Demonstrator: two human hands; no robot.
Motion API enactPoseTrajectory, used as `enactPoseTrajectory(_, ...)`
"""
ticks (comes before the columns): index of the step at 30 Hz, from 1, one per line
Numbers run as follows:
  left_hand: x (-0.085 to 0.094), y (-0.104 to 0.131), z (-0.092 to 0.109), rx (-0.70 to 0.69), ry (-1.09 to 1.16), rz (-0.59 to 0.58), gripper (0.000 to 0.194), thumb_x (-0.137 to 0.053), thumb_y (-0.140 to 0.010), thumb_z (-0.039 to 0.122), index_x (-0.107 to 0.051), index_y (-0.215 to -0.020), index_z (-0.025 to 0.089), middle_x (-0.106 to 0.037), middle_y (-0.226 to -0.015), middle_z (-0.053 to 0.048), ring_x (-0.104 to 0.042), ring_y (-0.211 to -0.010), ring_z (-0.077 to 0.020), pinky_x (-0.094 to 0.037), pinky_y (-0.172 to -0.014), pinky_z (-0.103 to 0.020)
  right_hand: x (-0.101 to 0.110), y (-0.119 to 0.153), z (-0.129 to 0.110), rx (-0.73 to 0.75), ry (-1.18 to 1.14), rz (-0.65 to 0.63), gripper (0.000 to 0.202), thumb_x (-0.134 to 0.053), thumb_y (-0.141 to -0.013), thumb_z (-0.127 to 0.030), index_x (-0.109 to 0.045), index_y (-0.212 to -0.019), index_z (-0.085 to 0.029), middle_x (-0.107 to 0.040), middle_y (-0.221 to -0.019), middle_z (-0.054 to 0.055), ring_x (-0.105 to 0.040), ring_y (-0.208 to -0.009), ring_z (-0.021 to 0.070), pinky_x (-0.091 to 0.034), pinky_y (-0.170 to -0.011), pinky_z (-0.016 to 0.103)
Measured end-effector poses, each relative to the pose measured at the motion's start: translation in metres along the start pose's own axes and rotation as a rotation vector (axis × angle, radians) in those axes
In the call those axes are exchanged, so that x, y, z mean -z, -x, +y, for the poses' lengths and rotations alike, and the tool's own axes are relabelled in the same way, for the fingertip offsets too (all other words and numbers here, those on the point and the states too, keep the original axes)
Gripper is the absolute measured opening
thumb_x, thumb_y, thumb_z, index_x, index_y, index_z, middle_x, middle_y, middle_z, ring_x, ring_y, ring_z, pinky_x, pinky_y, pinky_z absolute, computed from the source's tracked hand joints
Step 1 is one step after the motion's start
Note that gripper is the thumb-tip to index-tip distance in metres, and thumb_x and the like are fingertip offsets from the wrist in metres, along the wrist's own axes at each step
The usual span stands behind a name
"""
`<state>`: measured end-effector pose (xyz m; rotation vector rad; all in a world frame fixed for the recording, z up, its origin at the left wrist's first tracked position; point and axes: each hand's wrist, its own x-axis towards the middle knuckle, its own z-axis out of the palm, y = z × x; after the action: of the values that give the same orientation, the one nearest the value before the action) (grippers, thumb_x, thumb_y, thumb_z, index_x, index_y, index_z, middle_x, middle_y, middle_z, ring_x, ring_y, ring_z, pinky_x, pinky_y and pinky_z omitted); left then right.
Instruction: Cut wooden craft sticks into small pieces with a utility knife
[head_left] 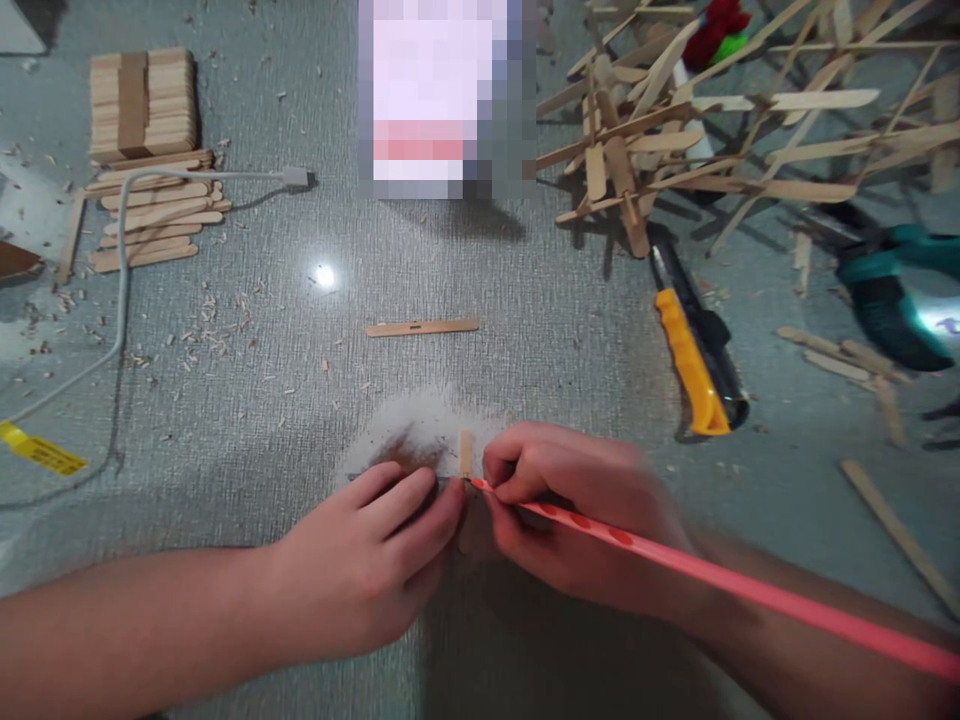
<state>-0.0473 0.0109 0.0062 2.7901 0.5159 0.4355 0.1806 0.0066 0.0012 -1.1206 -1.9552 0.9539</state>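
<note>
A pink pencil (697,570) with red dots is pinched in my right hand (570,500). Its tip touches down by the lower end of a short, upright-lying piece of craft stick (466,452). My left hand (382,550) is closed just left of that tip, with curled fingers pressing down beside the stick piece. A thin dark edge peeks out left of these fingers; what they hold is mostly hidden. Farther off, a single craft stick (424,328) with a dark mark at its middle lies crosswise.
Pale dust (420,410) surrounds my fingertips. At left lie a banded bundle of craft sticks (169,100), loose sticks (165,225) and a white cable (123,270). At right are a yellow utility knife (690,360), teal-handled pliers (877,290) and a stick structure (622,170). A blurred-out patch (427,90) covers the top middle.
</note>
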Motion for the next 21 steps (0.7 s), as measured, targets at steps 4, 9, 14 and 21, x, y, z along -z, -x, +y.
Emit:
enactPoseTrajectory(4,-0.0001,0.002,0.0007,0.001,0.004,-0.003,0.025,-0.051,-0.096,0.014,-0.074,-0.103,0.009,-0.069,-0.124,-0.013,-0.062,-0.103,-0.0269,-0.052,-0.086,-0.041,-0.0004,0.0026,0.0005,-0.006,0.009,-0.003,0.023,-0.057,-0.082,-0.007,-0.042,-0.078,-0.023,-0.058,-0.071,-0.004,-0.051,-0.059,0.0073,-0.04,-0.054,0.02)
enactPoseTrajectory(9,-0.0007,0.0023,0.0008,0.012,0.019,-0.004,0.023,-0.053,-0.096,0.014,-0.074,-0.104,0.008,-0.069,-0.126,-0.013,-0.062,-0.105,-0.0266,-0.053,-0.088,-0.041,-0.0003,0.0044,0.0007,-0.016,0.017,0.008,0.023,-0.057,-0.082,-0.007,-0.041,-0.077,-0.023,-0.058,-0.07,-0.004,-0.049,-0.058,0.0075,-0.039,-0.053,0.021)
enactPoseTrajectory(14,-0.0007,-0.0001,0.0003,0.011,0.013,0.003,0.024,-0.051,-0.097,0.014,-0.074,-0.104,0.008,-0.07,-0.123,-0.012,-0.062,-0.103,-0.0255,-0.054,-0.086,-0.04,0.0001,0.0018,-0.0002,-0.005,0.002,0.018,0.022,-0.056,-0.082,-0.006,-0.043,-0.077,-0.023,-0.06,-0.07,-0.004,-0.052,-0.058,0.0071,-0.04,-0.053,0.02)
enactPoseTrajectory(21,-0.0024,0.0028,0.0012,0.021,0.032,-0.001,0.023,-0.054,-0.095,0.013,-0.073,-0.106,0.006,-0.068,-0.126,-0.013,-0.062,-0.104,-0.0265,-0.054,-0.086,-0.041,0.0014,0.0019,-0.0015,-0.025,0.011,0.025,0.022,-0.057,-0.081,-0.007,-0.042,-0.076,-0.024,-0.059,-0.07,-0.004,-0.05,-0.057,0.0081,-0.04,-0.052,0.022)
